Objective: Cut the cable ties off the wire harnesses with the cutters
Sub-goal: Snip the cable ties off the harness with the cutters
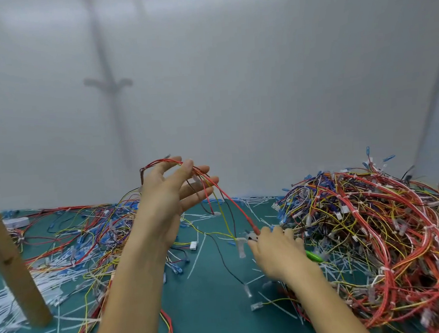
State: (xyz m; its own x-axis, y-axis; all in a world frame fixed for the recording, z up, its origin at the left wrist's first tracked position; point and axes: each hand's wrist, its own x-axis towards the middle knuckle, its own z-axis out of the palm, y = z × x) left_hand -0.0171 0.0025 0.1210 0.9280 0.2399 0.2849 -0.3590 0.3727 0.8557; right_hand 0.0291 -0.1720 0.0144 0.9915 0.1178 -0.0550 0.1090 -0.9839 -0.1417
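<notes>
1. Left hand (172, 196): raised above the green mat (212, 316), with its fingers extended. One wire harness (232, 205) is draped over the thumb and fingers, and its red, yellow and black leads hang down toward the mat.
2. Right hand (277, 252): low and wrapped around the cutters (312, 255). The green handle shows behind the palm. The nose sits at the lower end of the held harness, beside a white fitting.
3. Work done, as judged: cut cable ties (196, 257) litter the mat as white strips, thickest at the left. Loose spread wires (86, 229) lie there, apparently freed.
4. Work left, as judged: the harness pile (376, 233) at the right is large and dense, with white ties visible on many bundles. Most of the job appears to remain.
5. Current step: cutting on the held harness is under way. Whether a tie sits in the blades cannot be told.
</notes>
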